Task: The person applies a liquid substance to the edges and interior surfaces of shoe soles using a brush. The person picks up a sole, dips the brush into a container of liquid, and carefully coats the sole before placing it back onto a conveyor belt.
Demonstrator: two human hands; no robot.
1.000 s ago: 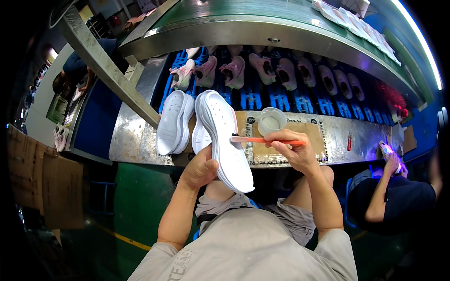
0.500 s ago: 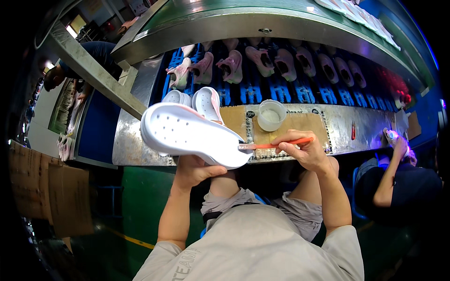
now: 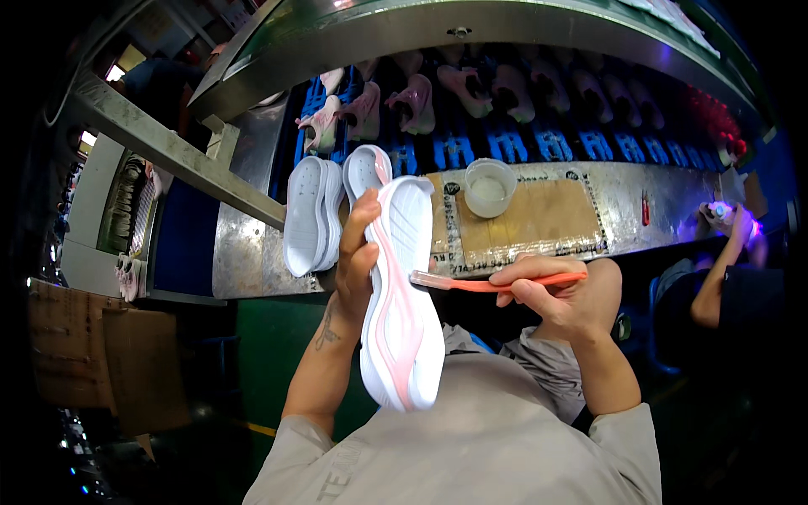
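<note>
My left hand (image 3: pixel 358 257) is closed round a white shoe sole (image 3: pixel 427 337) with a pink band along its side. The sole stands on edge, its sidewall and part of its ridged hollow showing. My right hand (image 3: pixel 543 295) pinches an orange-handled brush (image 3: pixel 480 285). Its bristle head touches or nearly touches the sole's rim; the exact contact is unclear. Behind the held sole, a stack of white soles (image 3: pixel 307 215) and another pink-and-white sole (image 3: pixel 364 168) rest on the metal bench. A translucent tub (image 3: pixel 490 188) of whitish content stands on cardboard, beyond the brush.
Pink shoe uppers (image 3: pixel 412 105) sit on blue racks (image 3: pixel 505 151) behind the metal bench (image 3: pixel 623 215), under a steel beam. A small red tool (image 3: pixel 645 208) lies on the bench at right. A co-worker (image 3: pixel 724 286) sits at far right. Cardboard boxes (image 3: pixel 147 362) stand at left.
My left hand has turned the sole from lying flat, dotted inner face up, to upright on edge, and brought it closer to me. The brush has shifted slightly down with my right hand.
</note>
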